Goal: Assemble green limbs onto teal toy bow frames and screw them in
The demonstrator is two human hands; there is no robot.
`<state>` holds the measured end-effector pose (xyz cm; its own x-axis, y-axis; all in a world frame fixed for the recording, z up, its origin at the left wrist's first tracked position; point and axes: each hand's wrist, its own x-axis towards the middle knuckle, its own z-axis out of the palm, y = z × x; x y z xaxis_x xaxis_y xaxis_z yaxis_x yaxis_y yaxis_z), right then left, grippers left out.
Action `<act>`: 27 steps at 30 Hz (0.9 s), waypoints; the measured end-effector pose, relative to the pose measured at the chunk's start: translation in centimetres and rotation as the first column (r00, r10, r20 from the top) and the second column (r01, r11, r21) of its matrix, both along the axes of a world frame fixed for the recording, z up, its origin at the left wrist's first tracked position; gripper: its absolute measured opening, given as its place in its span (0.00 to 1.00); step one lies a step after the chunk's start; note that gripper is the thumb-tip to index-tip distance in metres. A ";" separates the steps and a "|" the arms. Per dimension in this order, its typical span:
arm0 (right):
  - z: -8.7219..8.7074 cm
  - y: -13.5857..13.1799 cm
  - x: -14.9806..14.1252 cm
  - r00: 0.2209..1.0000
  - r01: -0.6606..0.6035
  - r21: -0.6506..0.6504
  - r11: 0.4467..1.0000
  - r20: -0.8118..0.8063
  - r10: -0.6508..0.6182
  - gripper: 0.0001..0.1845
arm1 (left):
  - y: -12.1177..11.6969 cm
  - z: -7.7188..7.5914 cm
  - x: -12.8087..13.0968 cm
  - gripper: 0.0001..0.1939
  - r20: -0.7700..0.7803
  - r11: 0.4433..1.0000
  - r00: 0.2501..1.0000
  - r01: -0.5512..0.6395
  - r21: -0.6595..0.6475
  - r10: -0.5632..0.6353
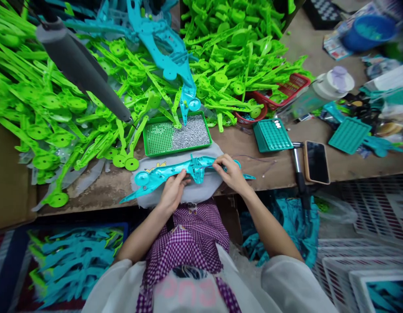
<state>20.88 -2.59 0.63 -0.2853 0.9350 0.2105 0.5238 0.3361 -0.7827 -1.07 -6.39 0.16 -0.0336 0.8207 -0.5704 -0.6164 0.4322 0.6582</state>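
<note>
A long teal plastic toy shell (pixel 162 174) lies on a grey cloth (pixel 201 193) at the table's front edge. My left hand (pixel 172 191) grips its middle from below, fingers curled on the lower rim. My right hand (pixel 232 171) pinches the shell's right part, thumb and fingers pressed together on it. Thin wires (pixel 258 160) trail to the right from under that hand. Just beyond stands a green tray (pixel 157 138), its right half covered with small silver screws (pixel 191 132).
Heaps of green plastic parts (pixel 71 104) fill the back of the table, with teal shells (pixel 162 39) on top. A grey screwdriver handle (pixel 79 65) hangs at left. Teal grid trays (pixel 272 135), a phone (pixel 316 161), red baskets (pixel 288 89) sit right. Crate of teal parts (pixel 71 261) below left.
</note>
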 end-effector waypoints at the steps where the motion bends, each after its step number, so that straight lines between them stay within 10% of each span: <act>1: 0.3 -0.1 0.2 1.000 0.001 0.020 1.000 0.030 -0.001 0.13 | 0.1 -0.2 0.2 0.16 -0.015 0.999 1.000 -0.018 0.030 0.019; 9: 1.6 -1.3 -0.5 0.901 -0.021 0.171 0.985 0.431 -0.056 0.11 | 0.3 -1.3 0.3 0.16 0.043 0.995 0.999 0.012 0.104 -0.016; 27: 0.5 -2.0 -2.5 0.890 0.001 0.148 0.989 0.451 -0.069 0.16 | 0.9 -1.5 -0.6 0.14 0.109 0.995 0.990 0.089 0.043 -0.093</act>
